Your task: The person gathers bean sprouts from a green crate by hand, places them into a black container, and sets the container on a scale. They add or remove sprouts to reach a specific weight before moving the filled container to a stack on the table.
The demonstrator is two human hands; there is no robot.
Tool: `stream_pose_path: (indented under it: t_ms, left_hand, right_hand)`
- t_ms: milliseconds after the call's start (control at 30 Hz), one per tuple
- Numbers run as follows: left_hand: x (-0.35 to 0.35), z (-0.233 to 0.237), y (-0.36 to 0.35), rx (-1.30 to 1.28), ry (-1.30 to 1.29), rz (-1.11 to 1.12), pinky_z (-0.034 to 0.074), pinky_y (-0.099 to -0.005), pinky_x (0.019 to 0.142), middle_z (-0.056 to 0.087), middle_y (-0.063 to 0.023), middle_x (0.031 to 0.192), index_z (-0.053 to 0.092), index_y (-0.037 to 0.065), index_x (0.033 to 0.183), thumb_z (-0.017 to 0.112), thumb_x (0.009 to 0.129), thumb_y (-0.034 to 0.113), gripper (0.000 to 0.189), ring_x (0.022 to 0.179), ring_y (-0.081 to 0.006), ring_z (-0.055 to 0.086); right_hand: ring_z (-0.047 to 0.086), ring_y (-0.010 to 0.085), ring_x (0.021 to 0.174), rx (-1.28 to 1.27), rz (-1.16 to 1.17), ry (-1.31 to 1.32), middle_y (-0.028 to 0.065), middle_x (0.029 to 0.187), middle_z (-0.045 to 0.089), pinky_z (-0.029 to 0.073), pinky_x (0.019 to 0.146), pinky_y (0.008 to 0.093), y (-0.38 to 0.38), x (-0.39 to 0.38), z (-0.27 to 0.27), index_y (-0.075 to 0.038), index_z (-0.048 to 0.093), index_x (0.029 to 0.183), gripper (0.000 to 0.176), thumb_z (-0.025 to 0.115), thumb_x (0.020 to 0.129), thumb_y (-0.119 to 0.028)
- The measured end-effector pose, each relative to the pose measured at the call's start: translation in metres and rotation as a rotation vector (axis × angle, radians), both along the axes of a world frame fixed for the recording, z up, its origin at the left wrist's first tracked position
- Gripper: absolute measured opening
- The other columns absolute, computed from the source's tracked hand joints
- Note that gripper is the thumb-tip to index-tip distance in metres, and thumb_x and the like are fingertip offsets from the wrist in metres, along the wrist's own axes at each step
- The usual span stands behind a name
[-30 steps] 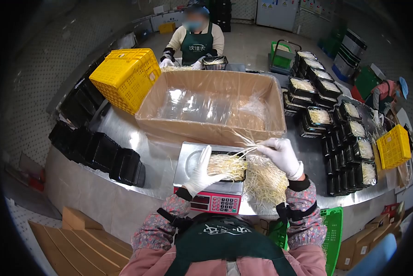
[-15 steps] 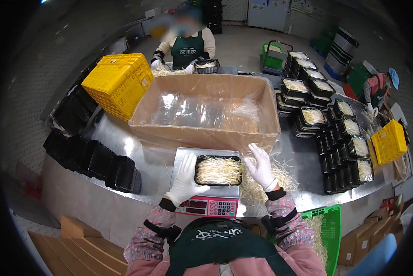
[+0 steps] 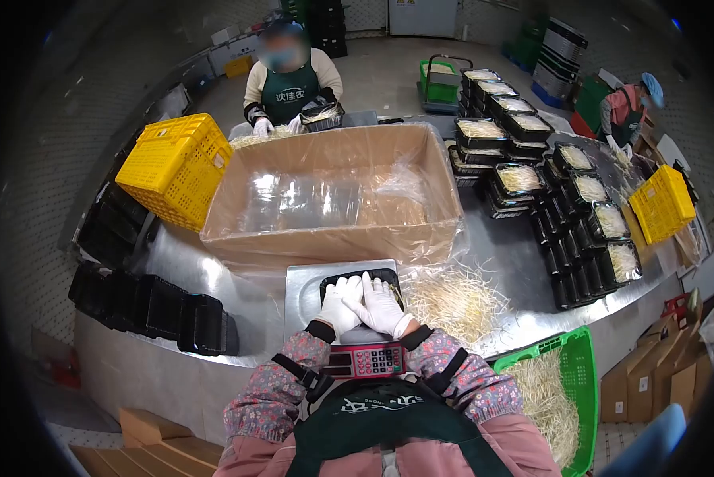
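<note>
A black plastic tray (image 3: 386, 275) of bean sprouts sits on the metal pan of a red digital scale (image 3: 366, 361). Both gloved hands lie over it and hide most of its contents. My left hand (image 3: 340, 306) rests flat on the sprouts, fingers stretched forward. Beside it, my right hand (image 3: 382, 307) is also flat, its fingers touching or overlapping the left ones. Neither hand is wrapped around anything. To the right of the scale, a loose heap of bean sprouts (image 3: 458, 304) lies on the metal table.
A large lined cardboard box (image 3: 325, 245) stands behind the scale. Empty black trays (image 3: 206, 324) are at left, near a yellow crate (image 3: 174, 171). Filled trays (image 3: 520, 178) are stacked at right. A green basket (image 3: 583, 381) holds sprouts. One co-worker (image 3: 289, 91) stands opposite, another far right.
My hands have come together from either side of the tray and now lie on the sprouts. The camera view has shifted slightly. The person opposite is more upright in view.
</note>
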State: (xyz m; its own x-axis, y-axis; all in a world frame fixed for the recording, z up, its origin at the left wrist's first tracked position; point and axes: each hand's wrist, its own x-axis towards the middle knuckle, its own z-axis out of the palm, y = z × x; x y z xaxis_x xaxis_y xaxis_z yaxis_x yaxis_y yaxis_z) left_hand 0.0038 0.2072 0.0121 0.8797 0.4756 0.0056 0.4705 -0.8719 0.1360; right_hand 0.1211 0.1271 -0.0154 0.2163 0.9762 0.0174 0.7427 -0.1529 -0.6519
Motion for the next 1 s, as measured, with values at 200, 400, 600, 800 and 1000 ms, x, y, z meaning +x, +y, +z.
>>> stream_pose_path:
  t_ms: [200, 400, 600, 800, 1000]
  left_hand:
    - [-0.018, 0.004, -0.004, -0.21, -0.339, -0.061, 0.041, -0.0478, 0.097, 0.053, -0.0174, 0.131, 0.043, 0.0, 0.139, 0.066, 0.084, 0.042, 0.074, 0.118, -0.0356, 0.051]
    - [-0.041, 0.008, 0.003, -0.411, -0.44, 0.024, 0.033, -0.0437, 0.112, 0.045, -0.0284, 0.14, 0.042, -0.008, 0.139, 0.07, 0.083, 0.034, 0.075, 0.131, -0.041, 0.043]
    - [-0.022, 0.01, -0.015, -0.144, -0.365, -0.018, 0.039, -0.0461, 0.104, 0.053, -0.023, 0.133, 0.048, -0.004, 0.135, 0.067, 0.085, 0.032, 0.065, 0.122, -0.0385, 0.049]
    - [-0.019, 0.01, -0.015, -0.086, -0.294, -0.019, 0.042, -0.0462, 0.096, 0.055, -0.0175, 0.128, 0.05, -0.001, 0.133, 0.062, 0.088, 0.03, 0.057, 0.111, -0.035, 0.052]
    - [-0.021, 0.001, -0.016, 0.002, -0.296, -0.01, 0.041, -0.0464, 0.096, 0.053, -0.0141, 0.128, 0.049, 0.001, 0.135, 0.059, 0.088, 0.033, 0.057, 0.113, -0.0323, 0.05]
  right_hand:
    - [0.042, 0.0428, 0.134, 0.194, 0.114, 0.156, 0.0328, 0.139, 0.046, 0.033, 0.112, 0.0441, -0.034, 0.033, 0.063, 0.009, 0.038, 0.142, 0.071, 0.058, 0.096, -0.042]
    - [0.051, 0.043, 0.125, 0.327, -0.267, 0.239, 0.0278, 0.132, 0.055, 0.039, 0.108, 0.0417, -0.074, 0.088, 0.065, 0.005, 0.049, 0.136, 0.053, 0.06, 0.095, -0.028]
    - [0.043, 0.0403, 0.133, 0.252, 0.149, -0.382, 0.0245, 0.124, 0.06, 0.028, 0.113, 0.053, -0.077, 0.034, 0.038, 0.003, 0.055, 0.129, 0.048, 0.058, 0.094, -0.03]
    - [0.057, 0.0347, 0.119, 0.134, 0.239, -0.298, 0.0187, 0.108, 0.069, 0.029, 0.111, 0.0535, -0.058, 0.038, 0.031, 0.0, 0.067, 0.111, 0.042, 0.049, 0.097, -0.036]
    - [0.061, 0.0299, 0.089, 0.273, 0.305, -0.232, 0.0097, 0.086, 0.068, 0.039, 0.093, 0.0477, -0.073, 0.08, 0.057, -0.008, 0.071, 0.099, 0.022, 0.058, 0.09, -0.023]
